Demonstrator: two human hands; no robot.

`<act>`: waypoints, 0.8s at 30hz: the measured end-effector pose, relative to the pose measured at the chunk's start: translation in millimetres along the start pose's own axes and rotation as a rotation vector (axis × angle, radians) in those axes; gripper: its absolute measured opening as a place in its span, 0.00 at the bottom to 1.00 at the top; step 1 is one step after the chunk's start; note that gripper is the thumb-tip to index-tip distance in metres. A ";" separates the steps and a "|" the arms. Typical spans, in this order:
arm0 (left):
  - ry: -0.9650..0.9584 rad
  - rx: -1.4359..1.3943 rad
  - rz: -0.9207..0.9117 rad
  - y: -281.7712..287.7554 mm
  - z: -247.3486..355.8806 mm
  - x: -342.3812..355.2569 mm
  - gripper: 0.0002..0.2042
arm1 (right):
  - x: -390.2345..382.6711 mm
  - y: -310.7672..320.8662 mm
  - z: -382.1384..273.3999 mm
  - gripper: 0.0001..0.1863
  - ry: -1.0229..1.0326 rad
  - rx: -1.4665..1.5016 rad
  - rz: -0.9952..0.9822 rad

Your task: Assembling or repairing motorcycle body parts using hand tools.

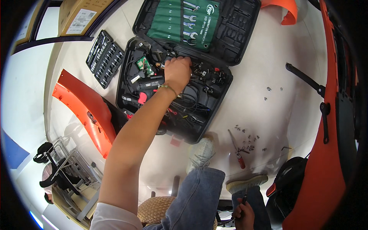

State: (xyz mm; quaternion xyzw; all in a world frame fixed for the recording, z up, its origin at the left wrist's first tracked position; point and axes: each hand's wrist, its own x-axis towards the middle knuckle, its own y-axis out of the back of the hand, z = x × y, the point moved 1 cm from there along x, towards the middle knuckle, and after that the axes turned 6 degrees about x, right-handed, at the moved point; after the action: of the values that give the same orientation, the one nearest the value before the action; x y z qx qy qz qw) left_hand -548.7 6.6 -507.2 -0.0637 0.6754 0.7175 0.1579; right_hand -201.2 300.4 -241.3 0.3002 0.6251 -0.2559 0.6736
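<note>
My left hand (178, 72) reaches into the open black tool case (229, 82), its fingers curled down among the loose tools and parts. What those fingertips hold, if anything, is hidden. Beside the hand lie a green circuit board (145, 66), a dark power tool (150, 83) and a coiled black cable (194, 96). Low in the view, my right hand (244, 215) is closed around a slim dark-handled tool (244, 199), its thin shaft pointing up over my shoe (245, 184).
A green wrench pouch (180, 23) lies in the case lid. Left of the case are a socket set (104, 59) and an orange panel (82, 105). A red-handled screwdriver (240, 160) and several screws (249, 145) lie on the floor. An orange-and-black body (322, 168) borders the right.
</note>
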 end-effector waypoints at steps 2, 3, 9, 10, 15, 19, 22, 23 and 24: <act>-0.001 -0.064 -0.008 1.6 -4.0 -0.7 0.08 | 0.5 0.1 -0.5 0.02 -0.004 0.000 -0.011; 0.000 -0.128 -0.016 2.1 -4.9 -0.9 0.08 | 1.0 0.6 -0.4 0.03 -0.004 0.001 -0.020; -0.169 -0.108 -0.062 14.4 4.9 -3.0 0.07 | 2.6 7.7 1.6 0.04 -0.004 0.000 -0.007; -0.170 -0.106 -0.063 13.5 5.0 -3.0 0.07 | 2.7 8.4 2.4 0.04 -0.007 -0.006 0.010; -0.238 -0.106 -0.002 10.7 4.0 -2.9 0.08 | 2.3 8.0 3.2 0.05 0.007 -0.005 -0.008; -0.271 -0.078 -0.012 13.5 0.5 -1.0 0.07 | 0.9 0.1 -0.2 0.04 -0.013 -0.006 -0.005; -0.306 -0.128 -0.016 22.8 4.4 -2.6 0.06 | 2.3 5.9 2.7 0.03 -0.009 0.009 -0.012; -0.208 -0.484 -0.156 31.1 12.1 -7.8 0.04 | 1.4 4.6 2.0 0.03 -0.007 0.015 -0.006; -0.100 -0.836 -0.299 39.0 19.7 -14.9 0.03 | 0.3 1.1 0.2 0.03 -0.010 0.003 0.013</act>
State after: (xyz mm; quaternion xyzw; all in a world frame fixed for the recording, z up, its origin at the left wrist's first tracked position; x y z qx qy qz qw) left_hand -544.4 22.6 -464.1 -0.1842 0.3022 0.9003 0.2532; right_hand -200.2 301.0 -241.4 0.3041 0.6193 -0.2540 0.6778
